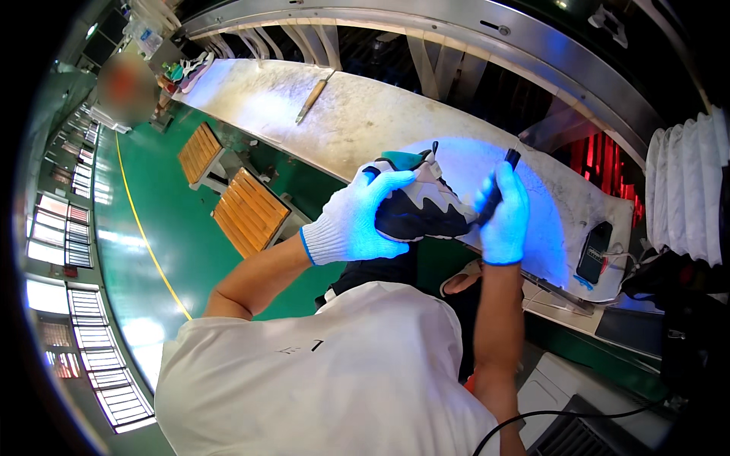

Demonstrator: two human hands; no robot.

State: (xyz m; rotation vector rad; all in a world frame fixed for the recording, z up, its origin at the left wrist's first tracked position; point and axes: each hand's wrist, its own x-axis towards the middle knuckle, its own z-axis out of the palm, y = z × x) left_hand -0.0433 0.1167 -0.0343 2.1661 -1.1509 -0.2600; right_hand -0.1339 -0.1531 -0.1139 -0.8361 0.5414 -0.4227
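Observation:
In front of my body I hold up a black, grey and white sneaker [426, 204] with a teal lining. My left hand [353, 220], in a white knit glove, is closed round its heel end, the thumb and fingers on either side. My right hand [508, 216], gloved the same way, grips a dark stick-like tool [512, 158]. The tool's lower part is close to the sneaker's toe; I cannot tell whether they touch. Its exact kind is partly hidden by the fingers. Blue light falls on both gloves and the sneaker.
A long pale workbench [372, 110] runs behind the sneaker. On it lie a wooden-handled tool [312, 97] and, at right, a black phone-like device [594, 252] by cables. More shoes [196, 72] stand at its far left end. Slatted wooden seats [245, 209] stand left; another person [125, 87] is beyond.

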